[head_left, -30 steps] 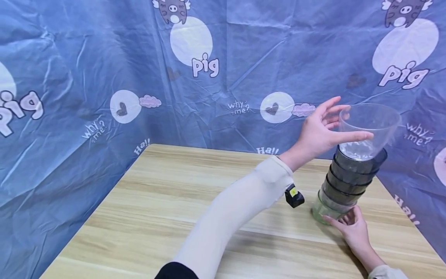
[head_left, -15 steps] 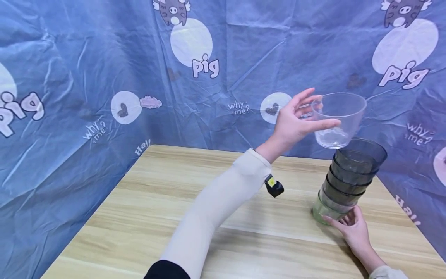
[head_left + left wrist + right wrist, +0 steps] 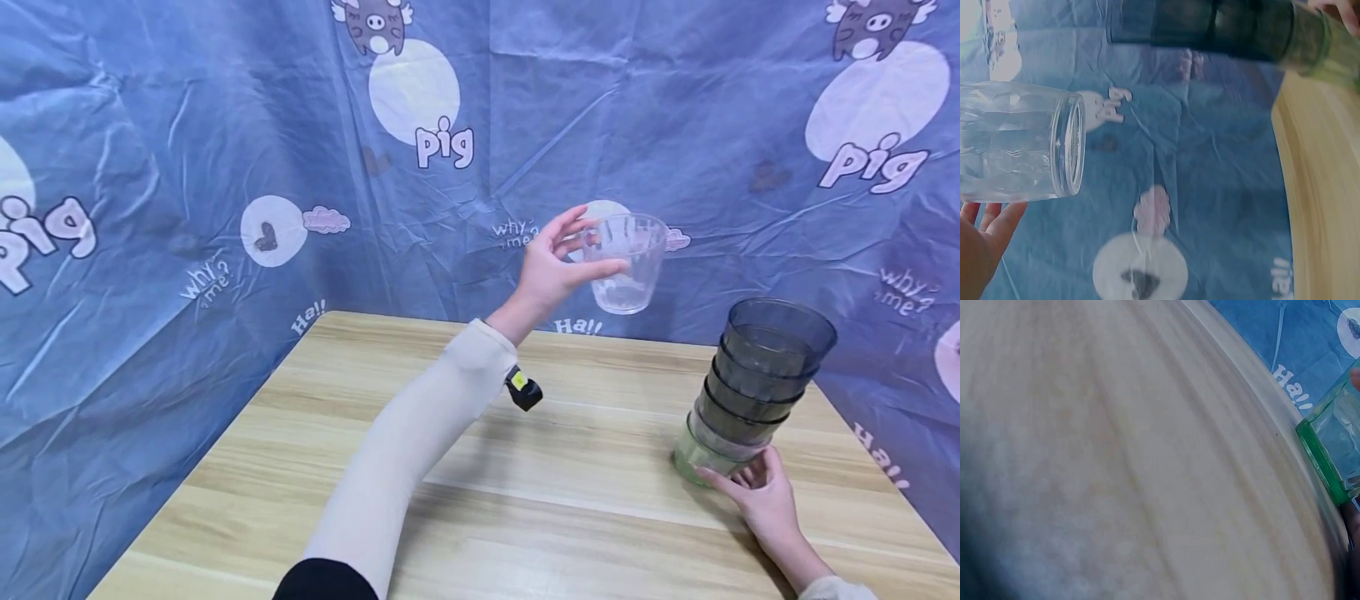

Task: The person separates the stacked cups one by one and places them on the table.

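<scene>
A clear plastic cup (image 3: 630, 271) is held up in the air by my left hand (image 3: 551, 267), thumb on the near side and fingers behind it. In the left wrist view the clear cup (image 3: 1016, 144) lies sideways across the picture, with fingers (image 3: 1004, 225) at its wall. At the right of the table stands a leaning stack of nested cups: several dark grey cups (image 3: 761, 375) above a green cup (image 3: 701, 458) at the bottom. My right hand (image 3: 765, 500) grips the green cup low down, thumb in front. The right wrist view shows the green base (image 3: 1322, 462) at its right edge.
The wood-grain table (image 3: 525, 467) fills the lower part of the head view. A blue printed cloth (image 3: 450, 200) hangs behind it and along both sides. A small black device (image 3: 525, 392) is strapped to my left wrist.
My left hand has lifted the clear cup off the top of the stack and carried it to the left. The right hand and the stack have stayed in place.
</scene>
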### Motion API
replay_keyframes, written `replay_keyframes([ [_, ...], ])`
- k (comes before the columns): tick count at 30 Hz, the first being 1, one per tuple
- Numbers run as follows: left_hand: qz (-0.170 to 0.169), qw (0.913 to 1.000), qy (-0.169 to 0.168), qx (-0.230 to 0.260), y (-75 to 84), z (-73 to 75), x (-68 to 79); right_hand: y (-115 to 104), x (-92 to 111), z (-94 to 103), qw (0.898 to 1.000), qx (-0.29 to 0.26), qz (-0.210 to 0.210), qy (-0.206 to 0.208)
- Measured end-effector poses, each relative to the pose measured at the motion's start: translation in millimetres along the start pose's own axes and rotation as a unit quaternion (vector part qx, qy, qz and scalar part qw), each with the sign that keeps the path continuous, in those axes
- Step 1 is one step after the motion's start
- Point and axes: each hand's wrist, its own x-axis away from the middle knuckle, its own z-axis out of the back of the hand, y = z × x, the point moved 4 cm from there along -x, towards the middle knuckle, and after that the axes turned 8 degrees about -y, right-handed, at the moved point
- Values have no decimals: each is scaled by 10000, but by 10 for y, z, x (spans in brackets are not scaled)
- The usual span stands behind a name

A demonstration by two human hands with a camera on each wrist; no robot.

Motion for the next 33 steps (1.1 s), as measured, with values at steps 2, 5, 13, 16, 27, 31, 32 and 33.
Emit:
replay_keyframes([
  [2,22,9999,76,-125,-11,98,13,3,-3,4,10000,4,9,-2],
  [5,25,9995,179,-246,-21,250,38,-2,-8,8,10000,-46,42,-22],
  [13,40,9964,495,-682,-98,692,133,-16,0,14,9997,-170,149,-50],
  [16,40,9940,662,-865,-128,867,185,-8,7,10,9997,-179,175,-35],
  [27,359,9807,1393,-1327,-298,1525,434,-8,16,-3,9999,28,118,41],
  [31,407,9730,1683,-1528,-364,1746,504,-18,14,2,9999,1,131,24],
  [32,429,9713,1758,-1543,-384,1799,522,-20,13,4,9999,-20,144,18],
  [33,445,9695,1836,-1562,-404,1850,541,-20,14,6,9999,-51,155,9],
])
